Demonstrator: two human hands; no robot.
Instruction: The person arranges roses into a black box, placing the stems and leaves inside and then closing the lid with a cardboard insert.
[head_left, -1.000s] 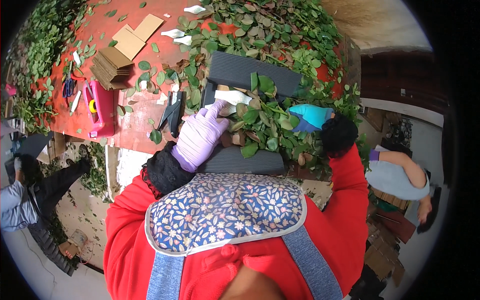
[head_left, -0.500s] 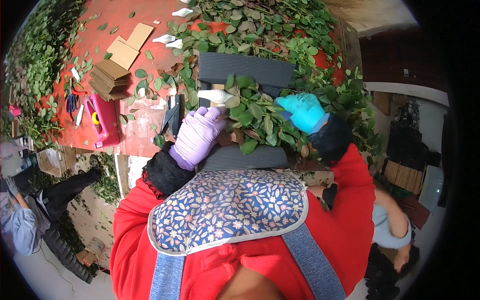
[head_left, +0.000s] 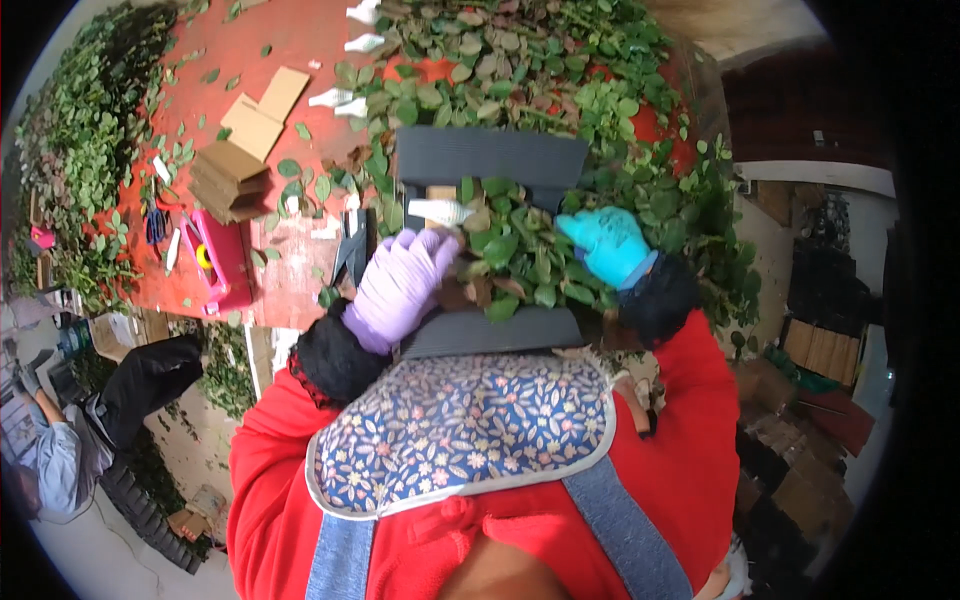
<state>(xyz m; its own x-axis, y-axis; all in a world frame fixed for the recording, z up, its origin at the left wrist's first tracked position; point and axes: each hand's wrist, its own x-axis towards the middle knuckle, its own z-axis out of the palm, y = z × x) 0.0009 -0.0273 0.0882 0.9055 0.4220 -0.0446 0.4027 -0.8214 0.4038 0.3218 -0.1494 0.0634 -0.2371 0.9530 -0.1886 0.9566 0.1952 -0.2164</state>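
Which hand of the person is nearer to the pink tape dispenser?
Left. The left hand is to the right of the pink tape dispenser, apart from it; the right hand is farther right, by the leafy stems.

Red table bright, washed out toward its near edge. Maroon wall at far right dim. Slight blur; left hand soft-edged. Strong fisheye bend at sides, black corners.

1 head view | left of 2 fisheyes | faces down | close over left hand, right hand, red table
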